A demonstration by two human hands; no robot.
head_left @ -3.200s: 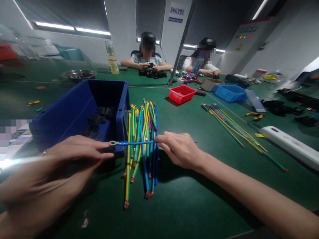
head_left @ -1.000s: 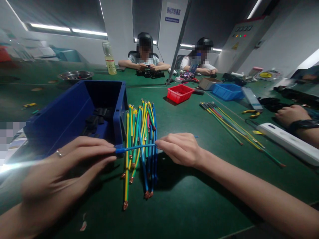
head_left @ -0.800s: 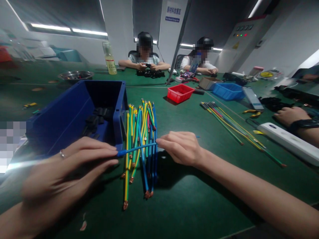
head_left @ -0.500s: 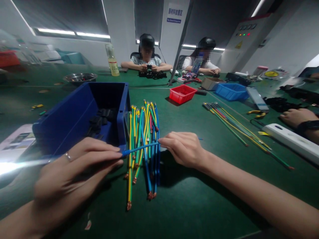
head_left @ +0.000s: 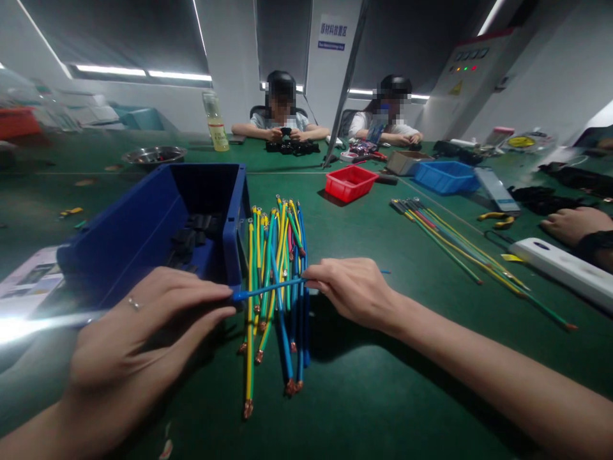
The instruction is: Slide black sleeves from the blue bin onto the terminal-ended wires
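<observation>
A thin blue wire (head_left: 272, 287) stretches between my two hands above a bundle of cut cables. My left hand (head_left: 158, 338) pinches its thicker, darker blue end between thumb and fingers. With fingertips closed, my right hand (head_left: 352, 291) grips the wire further right, and a short blue tail shows beyond the knuckles. Beneath lie several yellow-green cables (head_left: 249, 358) and blue cables (head_left: 285, 348), side by side, with metal lugs at the far ends and bare copper at the near ends. Just left of the bundle stands a dark blue bin (head_left: 119, 223) with black pieces inside.
A red tray (head_left: 351, 185) and a blue tray (head_left: 446, 177) sit further back. More cables (head_left: 460, 246) lie to the right, beside a white power strip (head_left: 565, 271) and another person's hand (head_left: 577, 227). Two people sit across the table, near a bottle (head_left: 216, 124) and a metal bowl (head_left: 154, 155).
Both hands keep their hold on the blue wire, almost unmoved. The view has shifted slightly, so the table items appear a little lower.
</observation>
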